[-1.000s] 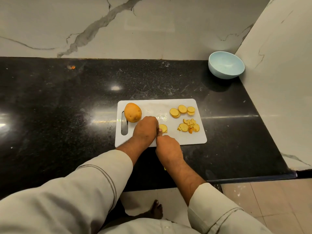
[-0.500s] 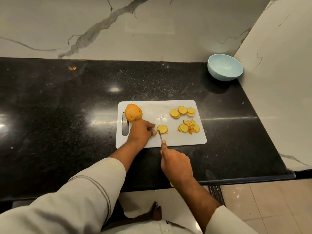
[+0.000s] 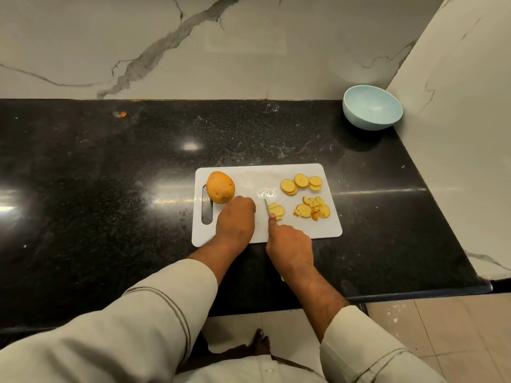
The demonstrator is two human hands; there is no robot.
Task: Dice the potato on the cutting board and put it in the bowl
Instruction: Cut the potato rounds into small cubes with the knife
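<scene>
Head view: white cutting board (image 3: 298,170) lying lengthwise left to right on the black worktop (image 3: 110,189), just below frame centre, handle slot at its left end. Whole potato (image 3: 220,187) standing at the board's upper left corner beside the slot, long axis running roughly up-frame, narrower end away from the viewer. Round slices (image 3: 301,183) laid flat at the board's upper right; below them a loose heap of cut pieces (image 3: 313,210); one more slice (image 3: 276,210), already cut into strips, near the board's middle. Pale blue bowl (image 3: 372,107) well apart, upper right of the frame, tucked into the corner where the marble walls meet, tilted slightly with its opening up.

Left hand (image 3: 235,221) reaching from lower left, back of the hand up, fingers curled under, resting on the board just below the potato; cannot tell whether touching it, and nothing seen gripped. Right hand (image 3: 290,244) reaching from lower right, wrapped round the handle of a knife (image 3: 267,207), forefinger stretched along its spine; thin blade pointing up-frame, tip just left of the strip-cut slice.

Knife handle hidden inside the fist, only a yellow speck showing beneath the wrist. Left fingertips hidden under the knuckles. Pale sleeves cut off at the bottom edge.
</scene>
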